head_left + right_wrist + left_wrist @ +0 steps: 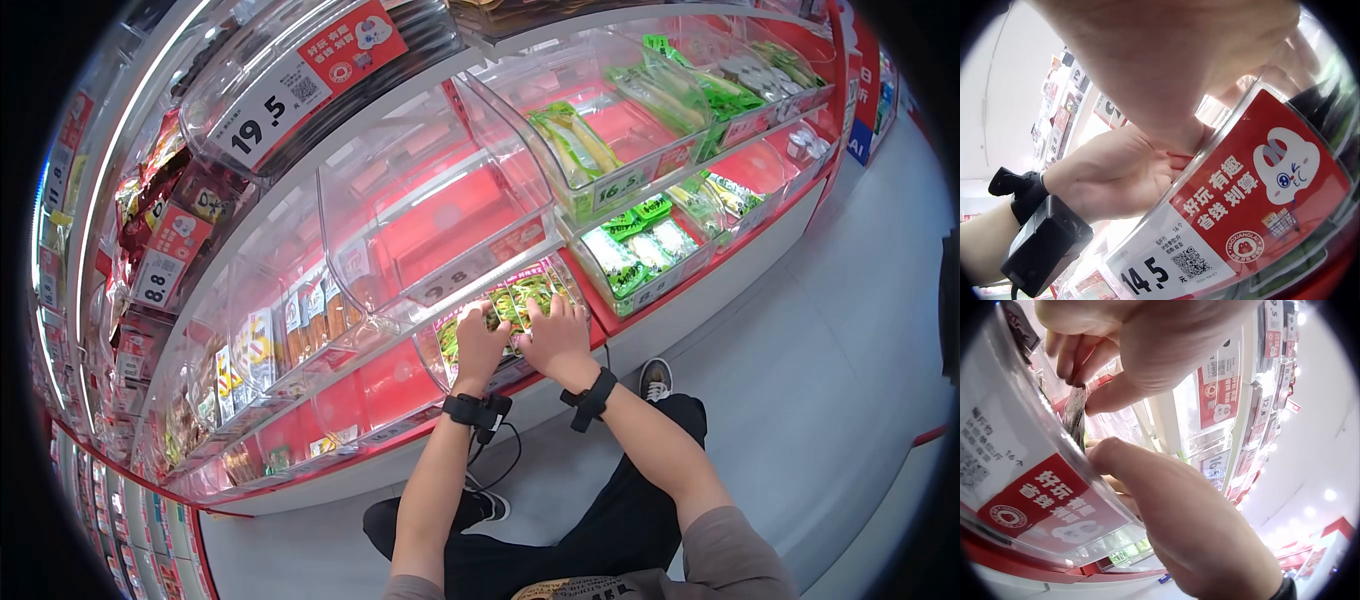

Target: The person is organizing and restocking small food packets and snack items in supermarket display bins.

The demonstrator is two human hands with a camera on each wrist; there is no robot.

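Green-printed packets [510,300] lie in a clear lower bin, both hands over them. In the head view my left hand [480,345] is on the left and my right hand [556,340] close beside it. The left wrist view shows the left hand [1154,347] pinching the edge of a shiny packet [1075,415] between thumb and fingers. In the right wrist view, the right hand [1179,62] reaches over the bin's front wall with fingers bent near dark green packaging [1329,106]; whether they grip it is hidden.
A clear bin [440,230] with a price label overhangs the hands. Right of them are bins of bagged vegetables [635,250], and to the left hang brown packaged goods [320,310]. A price card [1210,219] covers the bin front. Grey floor [760,350] lies below.
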